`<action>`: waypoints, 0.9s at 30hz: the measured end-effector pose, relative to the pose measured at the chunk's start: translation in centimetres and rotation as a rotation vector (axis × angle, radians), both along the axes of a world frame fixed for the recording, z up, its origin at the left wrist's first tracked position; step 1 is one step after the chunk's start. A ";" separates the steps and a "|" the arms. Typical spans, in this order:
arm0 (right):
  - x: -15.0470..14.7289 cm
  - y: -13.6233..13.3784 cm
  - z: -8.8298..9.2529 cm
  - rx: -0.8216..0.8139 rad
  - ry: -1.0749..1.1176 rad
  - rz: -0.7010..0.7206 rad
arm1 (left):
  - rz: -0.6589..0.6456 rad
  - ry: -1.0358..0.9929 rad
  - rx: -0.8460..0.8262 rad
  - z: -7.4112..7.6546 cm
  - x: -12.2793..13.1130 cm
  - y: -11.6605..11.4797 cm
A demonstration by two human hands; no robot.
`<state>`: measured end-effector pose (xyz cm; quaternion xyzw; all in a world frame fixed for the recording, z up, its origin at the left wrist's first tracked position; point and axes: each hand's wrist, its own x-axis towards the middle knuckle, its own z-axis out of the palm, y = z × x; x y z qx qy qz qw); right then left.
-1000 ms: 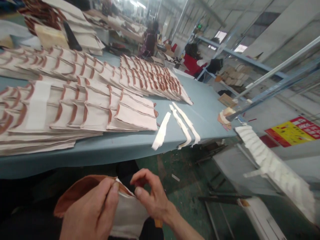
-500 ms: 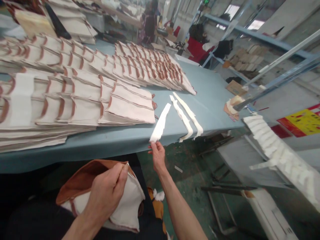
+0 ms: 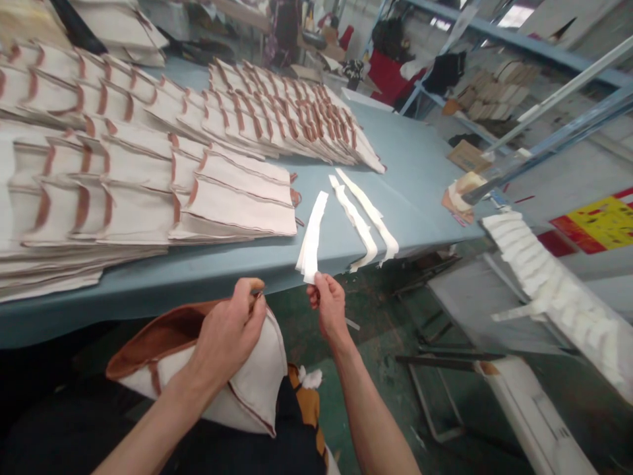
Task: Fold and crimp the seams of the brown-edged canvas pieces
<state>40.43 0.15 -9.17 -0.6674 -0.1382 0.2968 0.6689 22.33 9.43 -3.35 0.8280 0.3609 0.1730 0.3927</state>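
Observation:
My left hand (image 3: 228, 335) pinches the top edge of a cream cloth piece with brown trim (image 3: 250, 386) that rests on my lap. My right hand (image 3: 329, 305) pinches the lower end of a white paper strip (image 3: 311, 239), which lies over the front edge of the blue-grey table (image 3: 418, 181). Two more white strips (image 3: 366, 221) lie just to the right, also hanging over the edge.
Overlapping rows of cream and brown cloth pieces (image 3: 148, 165) cover the table's left and middle. A small pile of scraps (image 3: 459, 194) sits at the table's right corner. A rack of white strips (image 3: 548, 297) stands to the right. A person stands at the far end.
My right hand left the cloth piece, reached up to the table edge and took hold of the nearest white strip, pulling it toward me. My left hand kept its hold on the cloth.

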 end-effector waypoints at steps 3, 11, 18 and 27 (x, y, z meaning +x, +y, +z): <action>0.4 0.3 0.6 0.009 0.035 0.069 | -0.051 -0.048 -0.087 -0.2 2.2 0.8; 0.5 0.2 1.7 0.028 0.093 0.209 | -0.043 -0.181 -0.245 -1.9 6.4 1.5; 1.5 0.2 2.7 0.065 0.112 0.251 | -0.053 -0.145 -0.132 -1.7 7.0 1.2; 5.1 2.3 5.6 0.192 0.165 0.231 | -0.195 0.313 0.200 -1.5 10.2 2.6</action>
